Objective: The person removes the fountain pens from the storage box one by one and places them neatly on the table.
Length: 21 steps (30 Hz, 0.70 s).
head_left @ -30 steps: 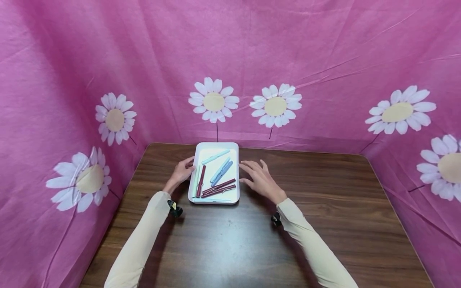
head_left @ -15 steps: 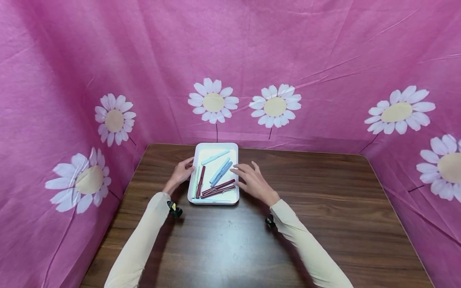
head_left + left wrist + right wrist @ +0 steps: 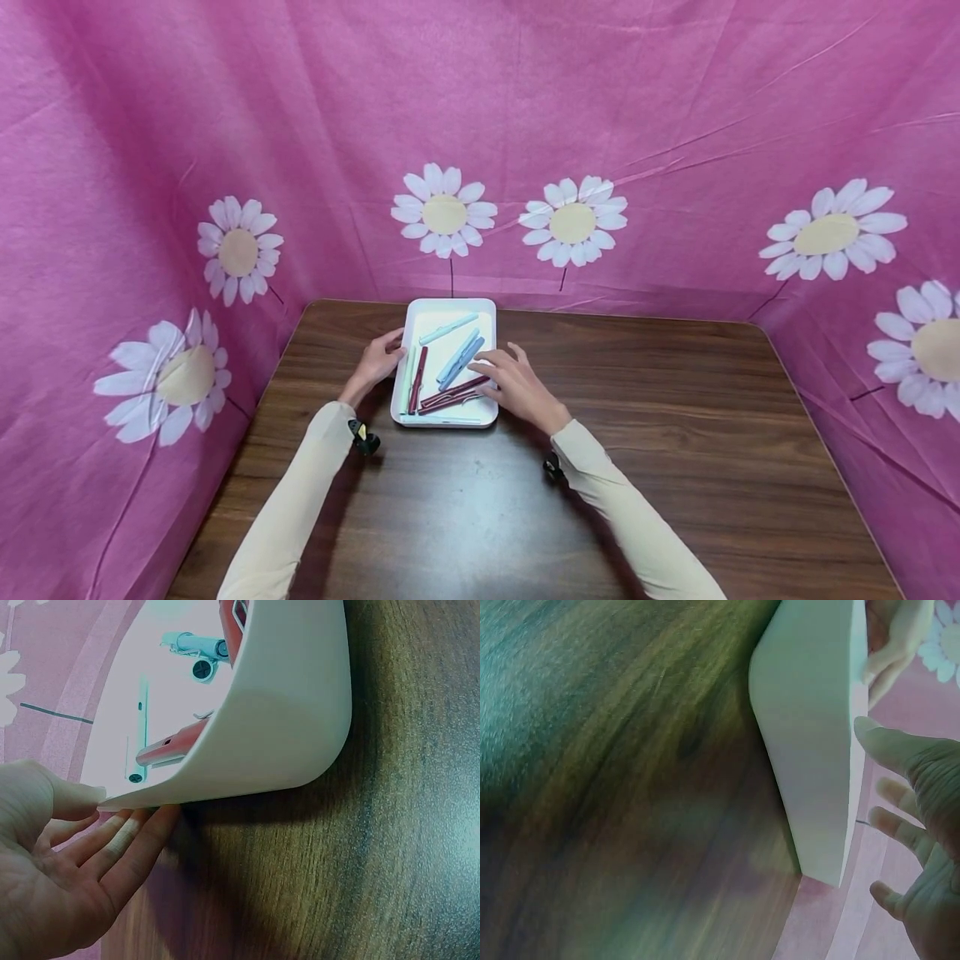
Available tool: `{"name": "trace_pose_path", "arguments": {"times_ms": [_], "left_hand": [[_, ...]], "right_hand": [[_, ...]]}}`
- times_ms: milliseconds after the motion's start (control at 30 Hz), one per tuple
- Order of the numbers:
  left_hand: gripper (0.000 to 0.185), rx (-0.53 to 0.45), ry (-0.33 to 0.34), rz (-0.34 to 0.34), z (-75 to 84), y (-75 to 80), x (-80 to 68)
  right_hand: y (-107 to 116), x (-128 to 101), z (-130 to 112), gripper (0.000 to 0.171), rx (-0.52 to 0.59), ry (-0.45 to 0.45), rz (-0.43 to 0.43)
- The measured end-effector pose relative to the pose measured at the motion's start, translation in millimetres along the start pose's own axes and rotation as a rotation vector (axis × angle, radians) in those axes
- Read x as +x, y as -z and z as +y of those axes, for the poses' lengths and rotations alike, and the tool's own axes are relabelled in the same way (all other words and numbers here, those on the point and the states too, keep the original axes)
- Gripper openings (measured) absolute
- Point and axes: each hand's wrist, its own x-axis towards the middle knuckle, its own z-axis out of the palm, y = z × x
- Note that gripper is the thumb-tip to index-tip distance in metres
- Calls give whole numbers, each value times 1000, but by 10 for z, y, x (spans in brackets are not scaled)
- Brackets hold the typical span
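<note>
A white tray (image 3: 486,313) holds several pens in the head view. Two blue pens (image 3: 460,360) lie slanted in its middle, with dark red pens (image 3: 442,402) below them. Another dark red pen (image 3: 417,379) and a pale green pen (image 3: 407,383) run along the left side. A light blue pen (image 3: 447,328) is near the far end. My left hand (image 3: 380,360) grips the tray's left wall, thumb (image 3: 79,801) at the rim and fingers outside. Over the right rim hovers my right hand (image 3: 517,385), fingers spread and holding nothing, fingertips above the blue and red pens.
The tray stands on a brown wooden table (image 3: 660,400), near its far edge. A pink cloth (image 3: 645,100) with daisies hangs behind and at both sides. Each sleeve cuff carries a small dark wrist camera (image 3: 364,436).
My right hand has moved left, from beside the tray to over its right part. My left hand stays at the tray's left wall, and the pens lie as before.
</note>
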Motion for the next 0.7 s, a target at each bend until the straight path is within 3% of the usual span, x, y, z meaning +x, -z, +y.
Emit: {"name": "trace_pose_path", "arguments": {"times_ms": [467,700], "left_hand": [[52,17,-32,7,3,-11,-17],[52,14,-12,5,-11,-10,-5]], "right_hand": [[-122,33,-119,39,19,82,-16],[-158,54,-144,33,-5,105,-34]]}}
